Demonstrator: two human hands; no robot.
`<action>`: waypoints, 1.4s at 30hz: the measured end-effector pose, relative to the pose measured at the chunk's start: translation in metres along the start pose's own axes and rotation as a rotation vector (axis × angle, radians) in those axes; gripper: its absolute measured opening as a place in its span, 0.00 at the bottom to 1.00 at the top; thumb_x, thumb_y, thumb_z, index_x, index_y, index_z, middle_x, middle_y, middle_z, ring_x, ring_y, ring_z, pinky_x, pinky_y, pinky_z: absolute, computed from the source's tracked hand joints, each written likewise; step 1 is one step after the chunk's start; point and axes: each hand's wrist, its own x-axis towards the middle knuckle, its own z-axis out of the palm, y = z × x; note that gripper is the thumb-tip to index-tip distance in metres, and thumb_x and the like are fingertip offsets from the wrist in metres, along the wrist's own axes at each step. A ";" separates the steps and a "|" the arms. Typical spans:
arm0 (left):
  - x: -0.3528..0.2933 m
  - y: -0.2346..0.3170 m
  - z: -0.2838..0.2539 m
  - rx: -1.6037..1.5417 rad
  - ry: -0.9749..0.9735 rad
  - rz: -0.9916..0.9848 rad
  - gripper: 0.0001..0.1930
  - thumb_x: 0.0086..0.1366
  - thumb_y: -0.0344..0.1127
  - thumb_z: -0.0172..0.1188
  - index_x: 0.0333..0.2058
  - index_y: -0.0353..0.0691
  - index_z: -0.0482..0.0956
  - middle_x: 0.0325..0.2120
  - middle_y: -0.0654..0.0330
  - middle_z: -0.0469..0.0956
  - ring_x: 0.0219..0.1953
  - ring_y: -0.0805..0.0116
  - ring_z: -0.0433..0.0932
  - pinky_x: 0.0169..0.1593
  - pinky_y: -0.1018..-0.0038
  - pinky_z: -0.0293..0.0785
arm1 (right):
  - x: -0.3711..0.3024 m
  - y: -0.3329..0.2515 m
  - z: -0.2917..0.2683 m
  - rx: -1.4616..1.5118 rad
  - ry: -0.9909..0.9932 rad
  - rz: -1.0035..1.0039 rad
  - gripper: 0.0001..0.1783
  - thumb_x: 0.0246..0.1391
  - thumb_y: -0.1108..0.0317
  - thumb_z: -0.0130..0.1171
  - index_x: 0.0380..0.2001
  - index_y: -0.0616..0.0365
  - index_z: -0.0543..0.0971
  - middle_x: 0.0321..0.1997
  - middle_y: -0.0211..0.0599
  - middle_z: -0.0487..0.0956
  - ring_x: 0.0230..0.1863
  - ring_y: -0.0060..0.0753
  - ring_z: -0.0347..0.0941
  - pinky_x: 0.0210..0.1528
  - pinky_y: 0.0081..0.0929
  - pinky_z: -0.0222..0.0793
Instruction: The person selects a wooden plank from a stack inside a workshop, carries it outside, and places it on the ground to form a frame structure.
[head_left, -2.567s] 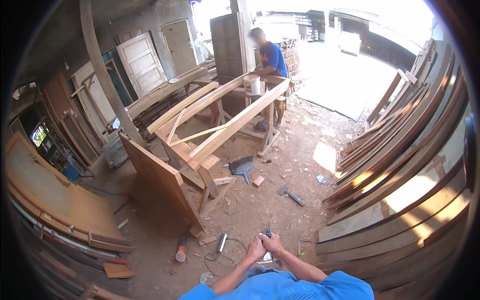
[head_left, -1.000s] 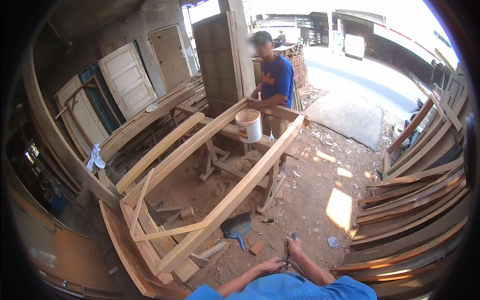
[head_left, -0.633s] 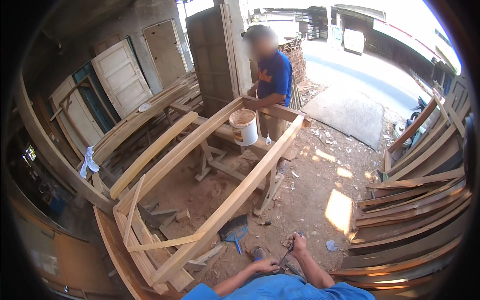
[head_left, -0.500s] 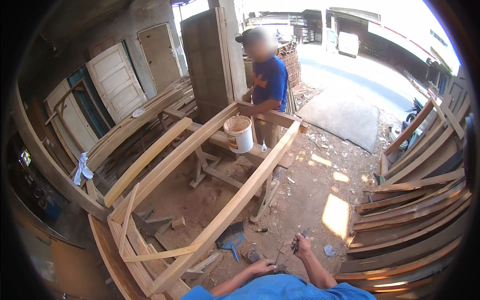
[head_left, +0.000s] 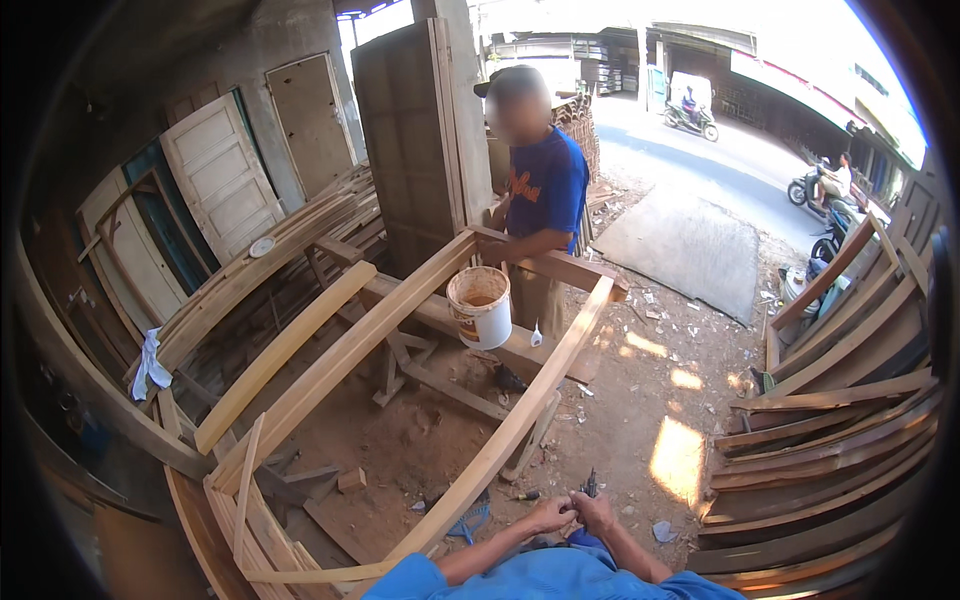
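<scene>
Dark, slender hand tool (head_left: 591,484) is in the right hand (head_left: 597,512), its narrow end pointing up and away from the person, above the dirt floor (head_left: 625,455). Fingers of that hand are curled closed around it. Close beside, the left hand (head_left: 549,515) has bent fingers; whether they grip anything, I cannot tell. To the left lies a long, pale-brown wooden frame (head_left: 507,416). A round white plastic bucket (head_left: 486,328) stands between its rails, near a co-worker in a blue shirt (head_left: 546,185) at the far end.
</scene>
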 end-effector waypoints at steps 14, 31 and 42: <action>-0.031 0.104 -0.142 -0.554 0.107 0.212 0.24 0.67 0.45 0.54 0.53 0.33 0.71 0.46 0.56 0.75 0.47 0.73 0.71 0.53 0.74 0.67 | 0.116 -0.033 -0.066 0.151 -0.237 0.416 0.08 0.52 0.64 0.63 0.25 0.54 0.77 0.21 0.32 0.74 0.18 0.28 0.70 0.18 0.30 0.66; -0.042 0.435 -0.208 -0.172 0.252 1.366 0.32 0.67 0.64 0.40 0.47 0.43 0.81 0.47 0.34 0.74 0.51 0.48 0.67 0.55 0.61 0.60 | 0.245 -0.079 -0.128 -1.182 -0.467 0.218 0.26 0.51 0.49 0.62 0.29 0.68 0.80 0.24 0.41 0.78 0.26 0.35 0.74 0.29 0.38 0.68; 0.031 0.264 -0.225 0.373 1.067 0.317 0.34 0.56 0.56 0.60 0.54 0.38 0.68 0.54 0.46 0.68 0.56 0.50 0.64 0.60 0.59 0.57 | 0.318 -0.091 -0.153 -1.081 -0.582 0.150 0.23 0.50 0.53 0.65 0.18 0.63 0.76 0.16 0.36 0.72 0.14 0.30 0.66 0.17 0.33 0.61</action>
